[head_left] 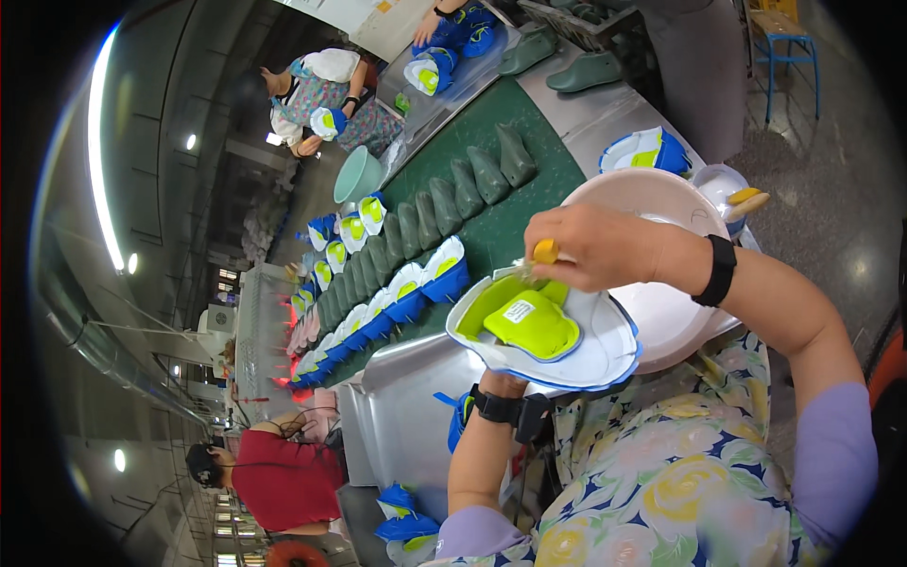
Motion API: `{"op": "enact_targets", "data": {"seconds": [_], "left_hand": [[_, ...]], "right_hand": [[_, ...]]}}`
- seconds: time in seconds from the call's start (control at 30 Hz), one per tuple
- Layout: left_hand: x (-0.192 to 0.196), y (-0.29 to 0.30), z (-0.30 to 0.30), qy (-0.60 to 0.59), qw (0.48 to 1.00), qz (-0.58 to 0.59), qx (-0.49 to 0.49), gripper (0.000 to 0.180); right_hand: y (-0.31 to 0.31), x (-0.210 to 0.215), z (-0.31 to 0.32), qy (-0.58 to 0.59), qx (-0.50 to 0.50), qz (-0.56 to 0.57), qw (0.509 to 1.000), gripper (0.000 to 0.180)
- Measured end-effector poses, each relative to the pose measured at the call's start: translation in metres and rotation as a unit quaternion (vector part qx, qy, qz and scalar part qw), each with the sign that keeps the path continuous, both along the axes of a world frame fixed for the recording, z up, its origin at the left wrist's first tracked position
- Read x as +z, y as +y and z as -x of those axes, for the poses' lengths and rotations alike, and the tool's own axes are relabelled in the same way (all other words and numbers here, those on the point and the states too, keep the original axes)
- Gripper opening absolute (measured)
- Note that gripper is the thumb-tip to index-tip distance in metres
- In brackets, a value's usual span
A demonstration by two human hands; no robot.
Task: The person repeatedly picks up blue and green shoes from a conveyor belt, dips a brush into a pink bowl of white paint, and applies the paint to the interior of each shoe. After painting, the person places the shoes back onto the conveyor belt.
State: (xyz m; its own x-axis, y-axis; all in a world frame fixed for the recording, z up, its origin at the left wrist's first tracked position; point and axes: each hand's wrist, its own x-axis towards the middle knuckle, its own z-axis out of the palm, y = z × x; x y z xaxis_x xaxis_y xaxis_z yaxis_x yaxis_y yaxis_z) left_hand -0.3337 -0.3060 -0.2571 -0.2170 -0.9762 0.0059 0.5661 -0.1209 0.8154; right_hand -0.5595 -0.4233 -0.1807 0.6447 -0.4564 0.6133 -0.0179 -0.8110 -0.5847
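Note:
Out in front of me, my left hand [503, 384] supports a shoe upper [605, 342] from below; its fingers are hidden under the piece. The upper is white inside with a blue edge, and a lime-green tongue [534, 326] with a small white label lies in its opening. My right hand [595, 244] is closed around a brush with a yellow handle [545, 251]. The brush end is at the upper's far edge, close to the lime lining, and the fingers partly cover it. A large pale pink basin [675, 187] stands behind and below my right wrist.
A green conveyor belt [543, 142] carries rows of dark shoe lasts [487, 177] and blue-white uppers [444, 271]. Beside the basin, a small tub [718, 180] holds a yellow-handled brush [748, 201]. Another upper [647, 151] lies beyond the basin. Co-workers [283, 482] are nearby.

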Motion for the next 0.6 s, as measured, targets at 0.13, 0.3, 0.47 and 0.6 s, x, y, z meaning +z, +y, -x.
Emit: {"op": "enact_targets", "data": {"seconds": [0.13, 0.3, 0.47, 0.6], "left_hand": [[-0.002, -0.005, -0.01, 0.026, 0.997, -0.059, 0.05, 0.066], [-0.002, -0.004, -0.031, -0.061, 0.992, -0.046, 0.102, 0.059], [0.012, 0.0, -0.038, 0.073, 0.993, -0.083, 0.036, 0.052], [0.011, -0.003, -0.034, 0.045, 0.993, -0.099, 0.056, 0.053]], "right_hand": [[-0.005, -0.004, 0.007, 0.052, -0.047, -0.092, 0.993, 0.017], [-0.001, -0.012, 0.027, 0.181, -0.052, -0.177, 0.966, 0.021], [0.015, 0.002, 0.034, -0.07, -0.087, -0.083, 0.99, 0.016], [0.015, 0.001, 0.009, -0.052, -0.022, 0.085, 0.995, 0.011]]}}
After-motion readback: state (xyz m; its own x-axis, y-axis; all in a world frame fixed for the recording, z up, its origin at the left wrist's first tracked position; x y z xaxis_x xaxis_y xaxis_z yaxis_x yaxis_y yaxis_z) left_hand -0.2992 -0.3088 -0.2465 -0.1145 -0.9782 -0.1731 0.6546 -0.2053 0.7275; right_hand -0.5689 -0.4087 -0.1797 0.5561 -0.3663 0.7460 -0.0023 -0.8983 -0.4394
